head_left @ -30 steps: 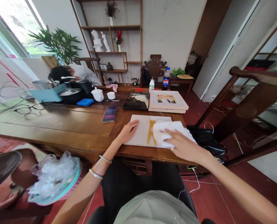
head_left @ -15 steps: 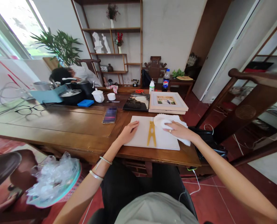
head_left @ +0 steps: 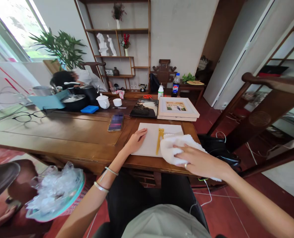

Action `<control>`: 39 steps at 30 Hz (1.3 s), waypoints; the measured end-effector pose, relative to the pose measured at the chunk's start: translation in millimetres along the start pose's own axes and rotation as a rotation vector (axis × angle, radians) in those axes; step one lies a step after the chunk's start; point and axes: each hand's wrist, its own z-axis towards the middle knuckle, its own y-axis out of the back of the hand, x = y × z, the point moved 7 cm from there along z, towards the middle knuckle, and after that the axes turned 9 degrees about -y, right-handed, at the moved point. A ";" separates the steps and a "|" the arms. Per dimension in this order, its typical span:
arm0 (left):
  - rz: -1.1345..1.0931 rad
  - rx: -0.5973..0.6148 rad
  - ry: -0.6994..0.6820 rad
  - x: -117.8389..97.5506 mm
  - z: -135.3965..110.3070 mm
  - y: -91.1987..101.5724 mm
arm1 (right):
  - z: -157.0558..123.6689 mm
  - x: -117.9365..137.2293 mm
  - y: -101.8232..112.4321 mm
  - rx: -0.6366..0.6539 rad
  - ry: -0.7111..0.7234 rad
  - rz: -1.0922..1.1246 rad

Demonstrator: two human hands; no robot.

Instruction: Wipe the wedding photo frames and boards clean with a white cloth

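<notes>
A white flat board (head_left: 150, 140) lies on the wooden table (head_left: 70, 132) in front of me, with a yellow stand piece (head_left: 160, 140) on it. My left hand (head_left: 136, 139) rests flat on the board's left edge, fingers spread. My right hand (head_left: 199, 161) presses a white cloth (head_left: 173, 148) against the board's near right corner, fingers curled over the cloth. A ring shows on that hand.
Behind the board lie a white picture frame (head_left: 178, 108) and a dark photo print (head_left: 145, 108). A phone (head_left: 116, 122), glasses (head_left: 25, 116), teapot, cup and pots stand further left. Another person sits at the far left end. A basket with plastic (head_left: 54, 191) sits lower left.
My right hand has drawn the cloth from the board's far right corner back toward me to the near right corner. My left hand has stayed in place.
</notes>
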 end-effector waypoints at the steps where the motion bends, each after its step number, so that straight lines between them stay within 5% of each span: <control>1: 0.000 0.002 -0.002 -0.4 0.2 0.0 | -4.5 0.5 0.4 0.016 -0.013 0.021; 4: 0.003 0.007 -0.008 -1.4 0.8 0.2 | 3.6 -17.3 -3.1 0.012 -0.091 0.065; 10: 0.013 0.025 0.015 0.1 1.1 -0.3 | 76.4 -64.8 -7.0 -0.213 -0.258 0.018; 15: 0.018 0.036 0.012 0.4 1.0 -0.8 | 116.6 -71.6 -6.9 -0.284 -0.304 -0.042; 19: 0.024 0.026 0.005 -0.8 1.2 -0.1 | 105.9 -50.7 -13.9 -0.245 -0.180 -0.115; 26: 0.018 0.012 -0.008 -0.3 0.9 -0.3 | 29.3 17.8 -28.8 -0.125 -0.065 -0.056; 29: 0.020 0.008 -0.018 0.1 0.9 -0.8 | 15.0 28.4 -30.7 -0.098 -0.044 -0.016; 32: 0.023 0.010 -0.021 0.4 1.2 -1.3 | 26.6 14.7 -24.6 -0.153 -0.010 0.006; 39: 0.015 0.023 0.002 1.1 1.6 -0.6 | 102.7 -45.3 -10.8 -0.293 -0.081 -0.041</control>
